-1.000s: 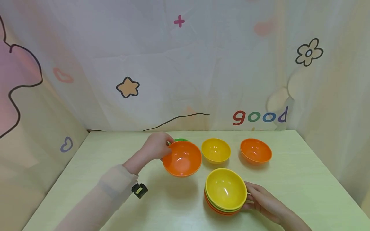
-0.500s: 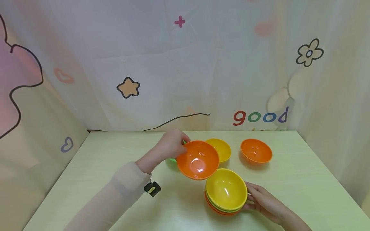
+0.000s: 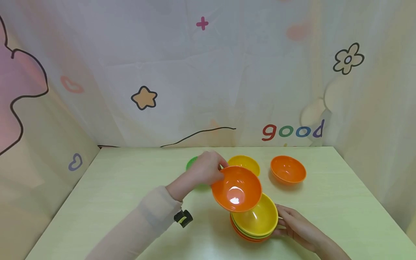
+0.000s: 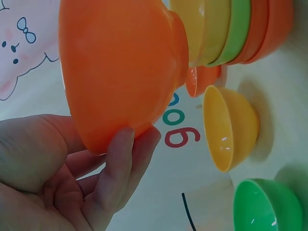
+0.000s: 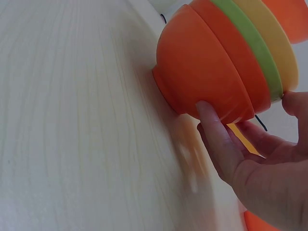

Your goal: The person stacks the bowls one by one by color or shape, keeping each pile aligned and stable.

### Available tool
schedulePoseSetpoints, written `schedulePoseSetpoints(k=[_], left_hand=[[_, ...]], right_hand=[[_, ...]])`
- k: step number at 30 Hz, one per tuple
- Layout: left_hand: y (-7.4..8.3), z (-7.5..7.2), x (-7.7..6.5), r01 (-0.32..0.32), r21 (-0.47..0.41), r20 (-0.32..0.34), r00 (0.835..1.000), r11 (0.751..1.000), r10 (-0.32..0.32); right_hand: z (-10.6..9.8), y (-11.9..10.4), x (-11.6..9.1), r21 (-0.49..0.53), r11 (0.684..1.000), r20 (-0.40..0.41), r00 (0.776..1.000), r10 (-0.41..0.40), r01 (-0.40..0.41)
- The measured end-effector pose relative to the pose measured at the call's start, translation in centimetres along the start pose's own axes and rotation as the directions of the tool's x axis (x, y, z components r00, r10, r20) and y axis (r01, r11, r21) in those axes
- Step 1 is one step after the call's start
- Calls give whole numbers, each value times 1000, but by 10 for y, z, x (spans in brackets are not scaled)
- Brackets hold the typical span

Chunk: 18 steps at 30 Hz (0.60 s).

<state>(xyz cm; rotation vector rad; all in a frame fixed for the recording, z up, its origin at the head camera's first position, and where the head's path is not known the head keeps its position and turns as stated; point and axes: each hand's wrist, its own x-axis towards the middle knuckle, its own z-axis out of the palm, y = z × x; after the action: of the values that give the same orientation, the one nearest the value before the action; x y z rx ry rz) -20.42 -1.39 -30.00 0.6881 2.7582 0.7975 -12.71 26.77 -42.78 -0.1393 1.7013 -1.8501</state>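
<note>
My left hand (image 3: pixel 206 168) pinches an orange bowl (image 3: pixel 236 189) by its left rim, with the thumb on the inside. This bowl hangs tilted over the left part of a bowl stack and hides some of it. The stack's top is a yellow bowl (image 3: pixel 263 216); beneath it are a green bowl (image 5: pixel 250 45) and orange bowls (image 5: pixel 197 67). My right hand (image 3: pixel 297 227) rests against the right side of the stack, its fingers fairly straight, the thumb near the upper rims. In the left wrist view the held bowl (image 4: pixel 120 72) shows its outside, apart from the table.
Behind the stack stand a yellow bowl (image 3: pixel 245 162) and, farther right, an orange bowl (image 3: pixel 287 169). A green bowl (image 3: pixel 191 163) is partly hidden behind my left hand. The pale table (image 3: pixel 130 173) meets a printed curtain (image 3: pixel 175 72) at the back.
My left hand has carried the orange bowl rightward and slightly nearer, from left of the stack to over its left part. The right hand and the stack have stayed still.
</note>
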Motion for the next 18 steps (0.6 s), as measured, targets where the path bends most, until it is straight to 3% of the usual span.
schedulePoseSetpoints(k=[10,18], left_hand=[[7,17,1,28,-83,60,998,996,-23],[15,25,2,6,-81,83,997,997,0]], right_hand=[[-1,1,0,18,1000,25,1000,-10,10],[-2,2,1,31,1000,24,1000,-5,4]])
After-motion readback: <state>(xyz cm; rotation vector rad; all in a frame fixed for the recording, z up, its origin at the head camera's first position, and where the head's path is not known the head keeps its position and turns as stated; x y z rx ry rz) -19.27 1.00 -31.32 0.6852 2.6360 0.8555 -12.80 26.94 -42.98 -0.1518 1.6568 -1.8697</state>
